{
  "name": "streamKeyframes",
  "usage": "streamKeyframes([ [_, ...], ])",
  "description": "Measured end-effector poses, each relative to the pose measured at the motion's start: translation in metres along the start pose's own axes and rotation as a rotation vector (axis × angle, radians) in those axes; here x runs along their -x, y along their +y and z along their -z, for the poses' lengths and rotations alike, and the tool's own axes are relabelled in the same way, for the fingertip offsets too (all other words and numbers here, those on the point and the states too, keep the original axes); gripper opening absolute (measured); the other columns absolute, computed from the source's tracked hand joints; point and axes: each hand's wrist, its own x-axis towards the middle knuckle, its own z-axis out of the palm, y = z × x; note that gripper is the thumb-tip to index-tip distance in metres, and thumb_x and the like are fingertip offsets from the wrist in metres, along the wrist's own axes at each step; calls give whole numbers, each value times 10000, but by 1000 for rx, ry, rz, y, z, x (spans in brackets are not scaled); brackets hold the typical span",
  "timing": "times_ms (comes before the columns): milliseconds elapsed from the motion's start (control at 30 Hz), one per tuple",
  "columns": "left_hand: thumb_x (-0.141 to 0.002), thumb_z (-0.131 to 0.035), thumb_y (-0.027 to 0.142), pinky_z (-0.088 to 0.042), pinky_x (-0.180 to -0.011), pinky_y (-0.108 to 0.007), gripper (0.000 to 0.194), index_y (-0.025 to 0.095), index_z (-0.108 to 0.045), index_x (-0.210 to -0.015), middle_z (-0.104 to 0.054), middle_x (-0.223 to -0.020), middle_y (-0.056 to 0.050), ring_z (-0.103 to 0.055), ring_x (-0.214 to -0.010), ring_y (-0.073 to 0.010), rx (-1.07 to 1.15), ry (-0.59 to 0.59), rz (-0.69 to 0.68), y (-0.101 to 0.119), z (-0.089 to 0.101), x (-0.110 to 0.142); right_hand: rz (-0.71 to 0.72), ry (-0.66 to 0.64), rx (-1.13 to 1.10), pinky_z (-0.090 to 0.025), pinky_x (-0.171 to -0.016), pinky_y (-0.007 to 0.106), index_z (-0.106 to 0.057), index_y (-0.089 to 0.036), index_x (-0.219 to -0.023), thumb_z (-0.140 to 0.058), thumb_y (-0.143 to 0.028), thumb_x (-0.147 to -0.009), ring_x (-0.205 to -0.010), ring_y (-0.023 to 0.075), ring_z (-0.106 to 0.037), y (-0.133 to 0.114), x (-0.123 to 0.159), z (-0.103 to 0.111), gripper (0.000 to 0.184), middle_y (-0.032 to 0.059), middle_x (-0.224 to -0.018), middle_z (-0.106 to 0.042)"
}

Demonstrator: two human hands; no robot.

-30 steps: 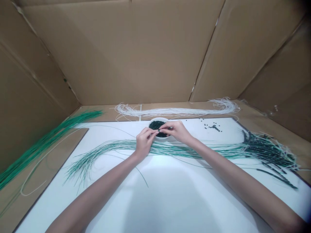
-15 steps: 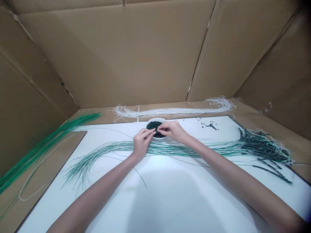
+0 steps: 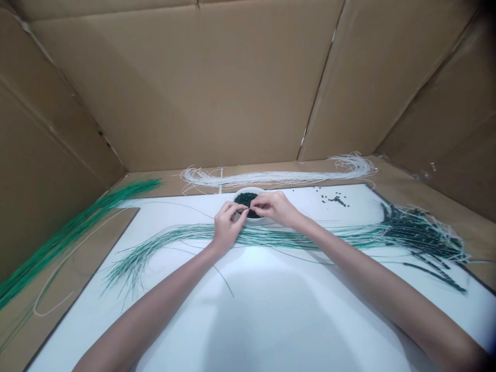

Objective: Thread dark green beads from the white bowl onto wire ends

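Head view shows a cardboard enclosure [image 3: 217,88] walling in the work area on three sides, with a white board [image 3: 271,310] lying flat on its floor. Across the board, a long bundle of green-and-white strands [image 3: 294,239] runs left to right; its long axis is roughly parallel to the near edge, its left end fans out loosely, and its right end thickens into a darker tangle [image 3: 422,235]. A second bundle of plain white strands [image 3: 279,177] lies beyond the board along the back wall, and a sheaf of bright green strands [image 3: 73,230] lies diagonally on the cardboard at far left. Scattered dark beads [image 3: 335,199] rest on the board to the right of centre. A small white bowl [image 3: 259,220] filled with dark green beads [image 3: 245,198] sits just behind the striped bundle, at the midline. Both hands meet directly above the near rim of this bowl. The left hand [image 3: 225,227] has thumb and forefinger pressed together in a pinch, the remaining fingers curled. The right hand [image 3: 275,207] likewise pinches with thumb and forefinger, tips pointing left toward the other hand. What lies between the two pinches is too small to resolve; the fingertips are nearly touching. The bowl lies immediately beyond and beneath the fingertips, equally near to both hands, while the striped bundle passes under the wrists on the near side.
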Motion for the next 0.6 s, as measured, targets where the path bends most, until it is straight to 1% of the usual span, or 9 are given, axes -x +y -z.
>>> streamKeyframes([
  [167, -746, -530, 194, -349, -492, -178, 56, 153, -569, -747, -486, -752, 0, -391, -515, -50, 15, 20, 11, 2, 0, 0, -34, -15, -4, -362, -546, 187, -660, -166, -673, -524, -166, -737, -576, 92, -498, -3, -1, 4, 151, -2, -643, -609],
  [367, -735, -541, 202, -361, -499, -175, 68, 158, -576, -774, -494, -765, -4, -409, -533, -54, 22, 22, 21, 0, -2, 0, -81, -8, -42, -402, -576, 197, -681, -170, -723, -547, -171, -735, -618, 109, -562, -2, -1, 2, 135, 16, -709, -656],
  [467, -723, -536, 172, -364, -499, -172, 118, 160, -579, -832, -488, -776, -10, -446, -584, -70, 36, 15, 37, -1, -2, 1, -94, 7, -48, -423, -608, 213, -686, -184, -759, -558, -191, -739, -647, 121, -589, 1, 0, 1, 129, 19, -753, -673],
  [600, -767, -423, 109, -389, -544, -177, 228, 165, -539, -956, -498, -753, -15, -491, -677, -100, 109, -38, 62, -3, 0, 1, -109, -1, -28, -430, -613, 227, -685, -192, -776, -555, -198, -747, -655, 127, -593, 4, 0, 0, 133, 13, -763, -676],
])
